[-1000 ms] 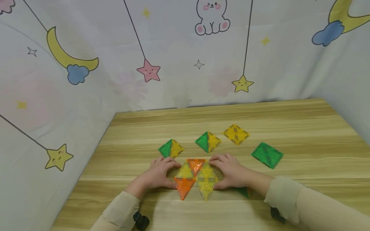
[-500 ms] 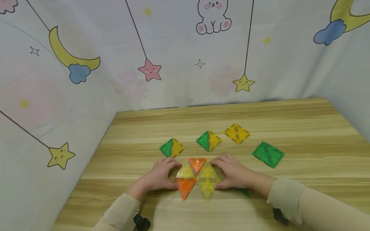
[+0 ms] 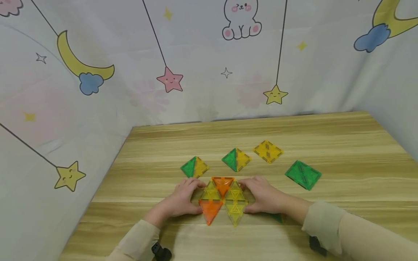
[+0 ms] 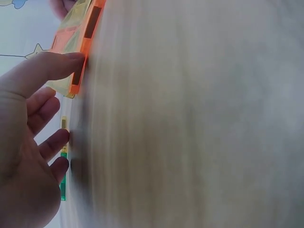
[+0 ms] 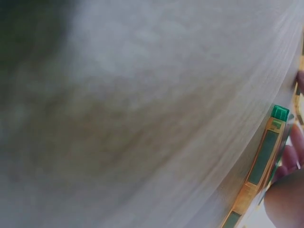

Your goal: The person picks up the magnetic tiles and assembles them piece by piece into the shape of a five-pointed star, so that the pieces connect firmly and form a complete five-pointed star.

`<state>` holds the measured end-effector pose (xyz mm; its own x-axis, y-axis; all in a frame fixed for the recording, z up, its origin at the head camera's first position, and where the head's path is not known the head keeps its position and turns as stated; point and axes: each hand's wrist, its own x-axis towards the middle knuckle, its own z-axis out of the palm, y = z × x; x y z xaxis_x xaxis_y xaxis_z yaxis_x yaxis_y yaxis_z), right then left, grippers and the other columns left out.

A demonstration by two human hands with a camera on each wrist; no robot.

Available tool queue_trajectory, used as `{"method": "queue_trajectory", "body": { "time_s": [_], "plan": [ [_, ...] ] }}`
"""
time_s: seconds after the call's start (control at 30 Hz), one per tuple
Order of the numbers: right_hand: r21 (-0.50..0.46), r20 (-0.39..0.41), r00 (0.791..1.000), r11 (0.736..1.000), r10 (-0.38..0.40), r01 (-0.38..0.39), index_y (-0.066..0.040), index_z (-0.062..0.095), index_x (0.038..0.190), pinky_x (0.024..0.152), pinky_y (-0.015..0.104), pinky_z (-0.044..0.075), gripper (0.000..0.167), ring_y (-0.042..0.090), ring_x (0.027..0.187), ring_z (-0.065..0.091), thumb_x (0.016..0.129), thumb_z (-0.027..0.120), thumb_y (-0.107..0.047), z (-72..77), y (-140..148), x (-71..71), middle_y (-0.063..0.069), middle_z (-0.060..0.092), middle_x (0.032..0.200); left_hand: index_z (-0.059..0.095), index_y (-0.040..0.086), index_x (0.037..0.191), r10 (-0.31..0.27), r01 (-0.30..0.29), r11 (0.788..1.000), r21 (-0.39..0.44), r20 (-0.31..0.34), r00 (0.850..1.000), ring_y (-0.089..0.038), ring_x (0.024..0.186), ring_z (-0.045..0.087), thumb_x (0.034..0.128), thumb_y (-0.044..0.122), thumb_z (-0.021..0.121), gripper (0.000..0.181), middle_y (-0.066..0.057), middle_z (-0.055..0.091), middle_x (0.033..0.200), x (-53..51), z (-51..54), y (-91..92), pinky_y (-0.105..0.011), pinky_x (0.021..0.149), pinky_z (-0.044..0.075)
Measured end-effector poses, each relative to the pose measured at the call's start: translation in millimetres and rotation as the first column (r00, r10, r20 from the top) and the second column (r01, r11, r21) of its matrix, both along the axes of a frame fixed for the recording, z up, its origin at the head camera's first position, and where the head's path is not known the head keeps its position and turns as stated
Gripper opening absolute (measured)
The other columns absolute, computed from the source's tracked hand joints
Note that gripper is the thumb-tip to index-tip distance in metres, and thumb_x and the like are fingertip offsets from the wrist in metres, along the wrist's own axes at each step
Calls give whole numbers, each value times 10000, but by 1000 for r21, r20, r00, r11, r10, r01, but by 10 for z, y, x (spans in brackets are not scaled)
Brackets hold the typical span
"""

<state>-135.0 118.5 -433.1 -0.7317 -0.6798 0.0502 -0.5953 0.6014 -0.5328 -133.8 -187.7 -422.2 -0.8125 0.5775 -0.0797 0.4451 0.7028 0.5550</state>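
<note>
Several joined triangular magnetic tiles lie between the hands: an orange one (image 3: 223, 185) at the far middle, a yellow one (image 3: 210, 192) above an orange one (image 3: 210, 211) on the left, and two yellow ones (image 3: 235, 203) on the right. My left hand (image 3: 183, 197) grips their left side; in the left wrist view its thumb presses an orange tile edge (image 4: 89, 28), and the hand (image 4: 28, 142) has its other fingers bent. The right hand (image 3: 264, 195) holds the right side with thumb and fingers. Only part of that hand (image 5: 285, 190) shows in the right wrist view.
Beyond the hands lie two green-and-yellow tile pairs (image 3: 188, 167) (image 3: 230, 159) and a yellow pair (image 3: 268, 151). A green pair (image 3: 303, 175) is at the right. Another green tile (image 3: 277, 217) is partly hidden under the right forearm. A printed curtain stands behind the wooden table (image 3: 163, 141).
The joined tiles have shifted slightly to the right in view and tilted a little, with the two sides angled differently under the light. Both hands keep their hold on the sides.
</note>
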Motion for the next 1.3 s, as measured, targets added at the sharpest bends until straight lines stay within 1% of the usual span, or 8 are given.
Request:
{"method": "queue_trajectory", "body": {
  "time_s": [0.23, 0.43, 0.67, 0.83, 1.0, 1.1, 1.2, 1.3],
  "plan": [
    [-12, 47, 999, 1000, -8, 9, 5, 432, 1331, 885, 443, 353, 784, 217, 1030, 434, 725, 800, -330, -5, 3, -11, 17, 575, 1164, 514, 126, 1239, 80, -86, 995, 54, 104, 991, -241, 1104, 396, 758, 258, 756, 554, -7, 506, 1216, 1, -23, 27, -450, 910, 318],
    [-47, 120, 993, 999, -15, 20, -14, 426, 1340, 882, 428, 359, 752, 196, 1017, 439, 748, 786, -307, 14, 5, -13, -14, 600, 1149, 530, 43, 1173, 82, -117, 977, 177, 194, 978, -192, 1019, 511, 875, 159, 663, 347, -48, 556, 1108, -36, -43, 56, -400, 892, 414],
    [-104, 112, 994, 994, -9, 21, 1, 430, 1324, 931, 460, 361, 581, 208, 1033, 493, 853, 695, -210, 40, -30, -30, -23, 606, 1061, 529, 45, 1083, 109, -156, 956, 249, 192, 975, -157, 887, 532, 904, 59, 587, 188, -17, 567, 964, -41, -52, 119, -303, 786, 447],
    [-164, 179, 984, 986, -9, 39, 3, 421, 1324, 857, 394, 442, 491, 164, 965, 543, 897, 629, -120, 31, -59, -74, -37, 582, 995, 535, 36, 1056, 122, -191, 933, 304, 233, 965, -164, 860, 541, 902, 43, 585, 162, -36, 567, 938, -54, -52, 141, -285, 751, 461],
    [-217, 257, 967, 975, 4, 53, -8, 408, 1316, 761, 297, 464, 443, 105, 854, 546, 916, 588, -69, 39, -64, -103, -33, 577, 946, 531, 13, 1066, 119, -210, 917, 340, 269, 956, -174, 860, 549, 898, 40, 592, 181, -68, 565, 952, -56, -26, 152, -279, 742, 467],
    [-246, 306, 952, 967, 10, 69, -28, 388, 1330, 708, 272, 466, 443, 109, 817, 552, 927, 569, -67, 50, -60, -111, -3, 569, 953, 519, 3, 1075, 117, -230, 899, 372, 301, 946, -179, 874, 548, 901, 30, 584, 188, -83, 558, 968, -44, 14, 161, -277, 746, 466],
    [-293, 388, 922, 949, 7, 116, -44, 368, 1348, 660, 284, 478, 443, 143, 810, 568, 942, 545, -67, 79, -56, -115, 49, 549, 986, 505, -3, 1094, 124, -275, 866, 417, 353, 927, -181, 842, 548, 907, 26, 573, 201, -97, 545, 974, -41, 50, 171, -285, 683, 468],
    [-353, 476, 879, 918, 8, 182, -54, 360, 1359, 614, 322, 496, 433, 189, 767, 567, 956, 517, -64, 111, -59, -117, 112, 519, 1020, 484, -1, 1127, 132, -341, 816, 467, 424, 896, -171, 796, 549, 920, 33, 559, 224, -102, 531, 975, -46, 69, 174, -289, 614, 461]
  ]
}}
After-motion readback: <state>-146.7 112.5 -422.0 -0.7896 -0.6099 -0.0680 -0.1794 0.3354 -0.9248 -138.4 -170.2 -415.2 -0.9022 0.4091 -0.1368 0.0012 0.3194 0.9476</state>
